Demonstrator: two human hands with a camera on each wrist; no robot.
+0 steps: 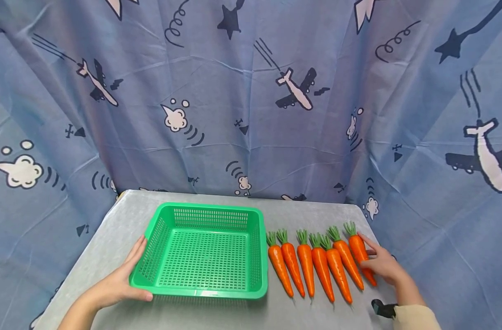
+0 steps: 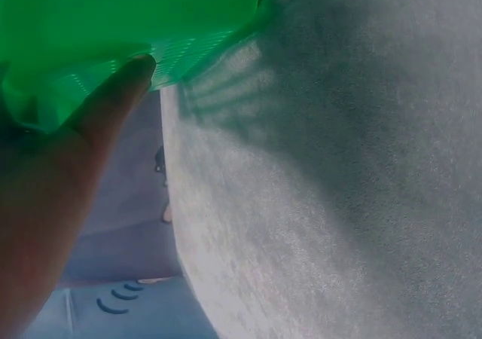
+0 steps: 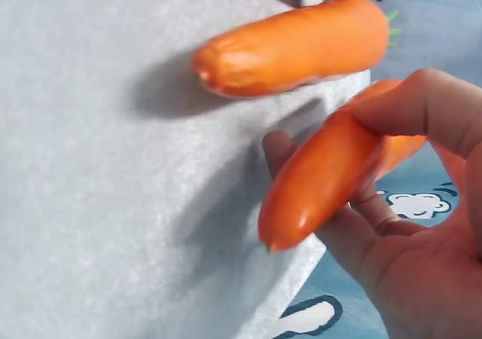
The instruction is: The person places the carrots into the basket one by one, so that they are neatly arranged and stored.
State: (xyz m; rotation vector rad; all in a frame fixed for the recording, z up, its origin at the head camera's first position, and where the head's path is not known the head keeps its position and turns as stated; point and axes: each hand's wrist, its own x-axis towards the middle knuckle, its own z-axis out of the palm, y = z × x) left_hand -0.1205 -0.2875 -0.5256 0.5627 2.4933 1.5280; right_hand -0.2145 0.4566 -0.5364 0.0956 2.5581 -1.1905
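Observation:
A green plastic basket (image 1: 205, 293) with slotted walls stands on the table, nothing inside it. At its front left corner my left hand (image 1: 117, 284) rests on the outside, thumb along the front and straight fingers on the left wall. In the left wrist view the thumb (image 2: 113, 102) touches the basket wall (image 2: 135, 11). Several orange carrots (image 1: 305, 263) with green tops lie side by side right of the basket. My right hand (image 1: 384, 265) grips the rightmost carrot (image 1: 358, 250); in the right wrist view that carrot (image 3: 324, 177) sits between thumb and fingers, its tip off the table.
Beside the held carrot lies another carrot (image 3: 294, 49). The grey table (image 1: 317, 316) ends close behind and right of the carrots. A blue curtain (image 1: 251, 114) printed with planes hangs around it. Near the right wrist is a small black object (image 1: 384, 309).

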